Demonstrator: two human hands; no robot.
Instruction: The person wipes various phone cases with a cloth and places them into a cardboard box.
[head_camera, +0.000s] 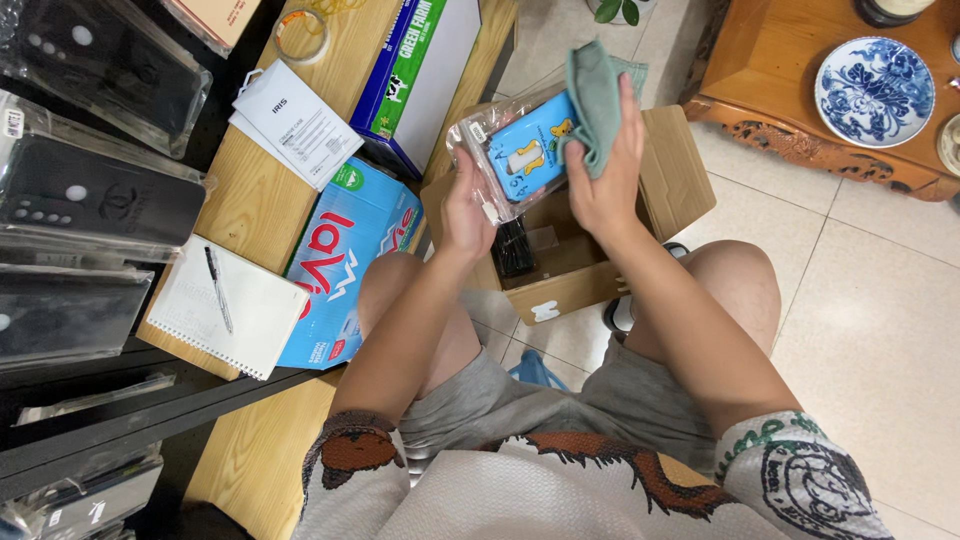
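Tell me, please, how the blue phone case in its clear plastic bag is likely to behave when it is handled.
The blue phone case is probably light: the left hand supports it alone from below. Its glossy clear bag may be slippery and crinkly. The case itself seems fairly stiff, staying flat while the right hand presses a green cloth against it.

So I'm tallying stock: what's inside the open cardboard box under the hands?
Inside the cardboard box, a dark bundle and a clear packet show. The left hand, right hand and blue packaged case cover the rest.
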